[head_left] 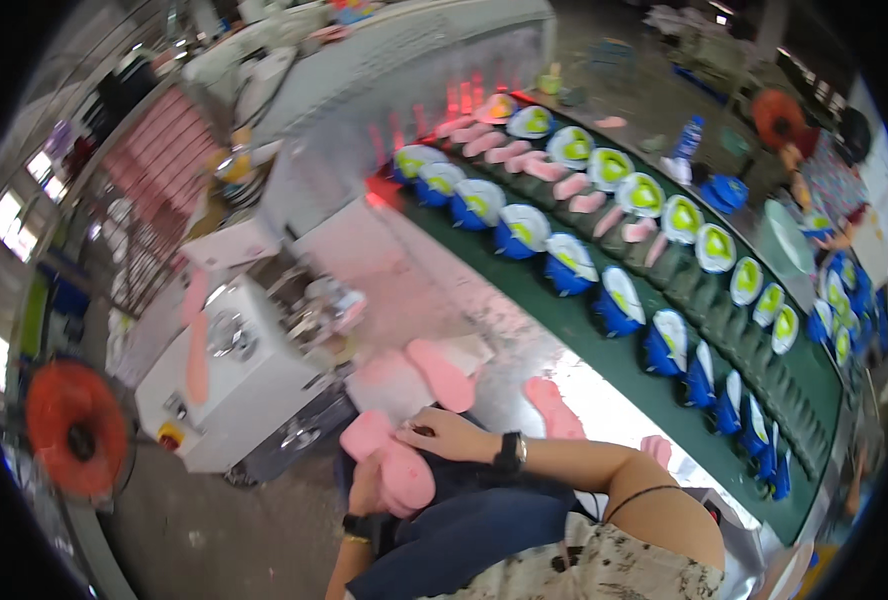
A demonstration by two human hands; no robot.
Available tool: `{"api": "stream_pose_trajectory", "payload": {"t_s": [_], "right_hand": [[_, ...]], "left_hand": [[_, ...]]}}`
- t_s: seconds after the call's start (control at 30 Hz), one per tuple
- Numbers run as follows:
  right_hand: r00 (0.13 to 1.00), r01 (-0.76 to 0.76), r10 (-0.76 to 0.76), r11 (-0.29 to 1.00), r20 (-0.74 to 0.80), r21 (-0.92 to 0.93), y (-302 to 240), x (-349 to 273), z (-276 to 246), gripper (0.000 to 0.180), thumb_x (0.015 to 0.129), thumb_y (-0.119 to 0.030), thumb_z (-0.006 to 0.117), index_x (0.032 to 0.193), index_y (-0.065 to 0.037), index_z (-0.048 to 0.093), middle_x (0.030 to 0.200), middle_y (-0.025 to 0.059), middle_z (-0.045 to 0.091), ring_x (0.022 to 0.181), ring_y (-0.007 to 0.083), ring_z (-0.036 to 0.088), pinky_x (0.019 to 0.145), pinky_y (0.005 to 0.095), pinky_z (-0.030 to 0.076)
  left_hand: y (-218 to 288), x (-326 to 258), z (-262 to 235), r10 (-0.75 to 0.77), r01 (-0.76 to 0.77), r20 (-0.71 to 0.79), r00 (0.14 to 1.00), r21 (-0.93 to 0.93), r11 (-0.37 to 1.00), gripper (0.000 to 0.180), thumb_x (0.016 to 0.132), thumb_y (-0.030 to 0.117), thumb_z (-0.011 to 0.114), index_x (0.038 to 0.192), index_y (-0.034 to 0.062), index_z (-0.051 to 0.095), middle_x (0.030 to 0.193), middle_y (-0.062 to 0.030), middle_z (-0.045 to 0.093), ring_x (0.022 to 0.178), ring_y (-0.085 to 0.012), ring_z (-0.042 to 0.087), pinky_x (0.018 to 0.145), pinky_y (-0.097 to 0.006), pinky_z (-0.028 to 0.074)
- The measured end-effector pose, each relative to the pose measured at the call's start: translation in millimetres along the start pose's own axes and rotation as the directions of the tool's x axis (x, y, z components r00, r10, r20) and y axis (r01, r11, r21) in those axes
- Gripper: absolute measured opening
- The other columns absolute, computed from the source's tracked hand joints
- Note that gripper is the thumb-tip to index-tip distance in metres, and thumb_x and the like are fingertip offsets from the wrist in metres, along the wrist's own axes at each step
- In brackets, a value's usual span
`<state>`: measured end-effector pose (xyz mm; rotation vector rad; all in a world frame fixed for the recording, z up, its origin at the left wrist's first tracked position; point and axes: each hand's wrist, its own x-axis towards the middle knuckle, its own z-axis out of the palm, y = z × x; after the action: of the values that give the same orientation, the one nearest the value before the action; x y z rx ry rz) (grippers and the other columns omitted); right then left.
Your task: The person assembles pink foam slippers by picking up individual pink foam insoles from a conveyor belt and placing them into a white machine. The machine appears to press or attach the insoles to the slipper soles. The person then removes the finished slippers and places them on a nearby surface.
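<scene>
Above my lap, my left hand (367,487) grips the edge of a pink shoe insole (407,478). It seems to be one of a small overlapping bunch. My right hand (452,436) reaches in from the right over the insole's upper end. Its fingers are curled around a small dark item that I cannot make out. Just beyond my hands, another pink insole (440,374) lies on the metal table beside a pale pink sheet-like piece (384,378). Farther right, a speckled pink insole (554,408) rests on the bright metal surface.
A green conveyor (564,310) runs diagonally on the right, carrying blue-and-white shoe uppers (521,232) and pink insoles (586,203). On the left stand a white machine (254,375) with a long pink strip on it and an orange fan (79,428). A person (834,175) works at the far right.
</scene>
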<state>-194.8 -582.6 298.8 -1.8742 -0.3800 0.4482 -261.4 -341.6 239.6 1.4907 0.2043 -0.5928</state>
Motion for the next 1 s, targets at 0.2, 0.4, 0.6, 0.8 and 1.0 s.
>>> {"api": "stream_pose_trajectory", "payload": {"t_s": [0.2,0.4,0.6,0.8,1.0], "right_hand": [[0.973,-0.186,0.216,0.941,-0.079,0.282,22.6,21.2,31.1,0.025,0.084,-0.026,0.071,0.095,-0.006,0.062,0.075,-0.0002,0.061,0.065,0.0066,0.052,0.058,0.0245,0.043],[0.898,-0.110,0.309,0.847,-0.314,0.521,-12.5,115.6,-36.0,0.053,0.079,-0.031,0.073,0.112,0.005,0.053,0.085,0.0098,0.062,0.075,0.0151,0.062,0.057,0.0289,0.050],[0.906,-0.198,0.283,0.941,-0.313,0.275,19.2,193.5,-62.8,0.059,0.082,-0.026,0.070,0.124,0.005,0.044,0.090,0.0170,0.064,0.079,0.0237,0.066,0.054,0.0321,0.053],[0.813,-0.132,-0.204,0.848,-0.545,-0.514,-15.3,157.1,-78.6,0.034,0.082,-0.022,0.064,0.109,-0.002,0.054,0.090,0.0190,0.061,0.093,0.0390,0.059,0.077,0.0482,0.048],[0.857,-0.216,0.126,0.968,-0.500,-0.127,1.1,199.7,-60.2,0.035,0.082,-0.032,0.064,0.094,0.001,0.064,0.088,0.0214,0.066,0.083,0.0388,0.063,0.071,0.0413,0.049]], "left_hand": [[11.3,-3.0,6.1,-0.293,0.273,0.117,0.949,-0.770,0.576,0.034,0.094,0.023,0.052,0.120,0.0008,0.054,0.109,-0.0103,0.063,0.103,-0.0232,0.060,0.091,-0.035,0.048],[33.7,-40.8,2.9,-0.210,0.186,0.076,0.975,-0.799,0.572,0.045,0.093,0.023,0.052,0.130,-0.0014,0.046,0.123,-0.0139,0.057,0.116,-0.0255,0.054,0.102,-0.039,0.042],[36.3,-42.8,11.8,-0.123,0.164,0.112,0.986,-0.776,0.609,0.045,0.090,0.017,0.055,0.130,-0.0019,0.045,0.123,-0.0143,0.057,0.113,-0.0258,0.055,0.100,-0.040,0.044],[7.0,-36.5,-0.7,-0.163,0.151,0.063,0.985,-0.778,0.610,0.041,0.091,0.021,0.053,0.126,-0.0015,0.048,0.119,-0.0128,0.059,0.107,-0.0247,0.058,0.093,-0.040,0.049],[9.6,-46.4,-5.4,-0.237,0.145,-0.006,0.972,-0.774,0.617,0.039,0.093,0.024,0.051,0.124,-0.0003,0.049,0.117,-0.0117,0.060,0.106,-0.0234,0.059,0.092,-0.039,0.050]]}}
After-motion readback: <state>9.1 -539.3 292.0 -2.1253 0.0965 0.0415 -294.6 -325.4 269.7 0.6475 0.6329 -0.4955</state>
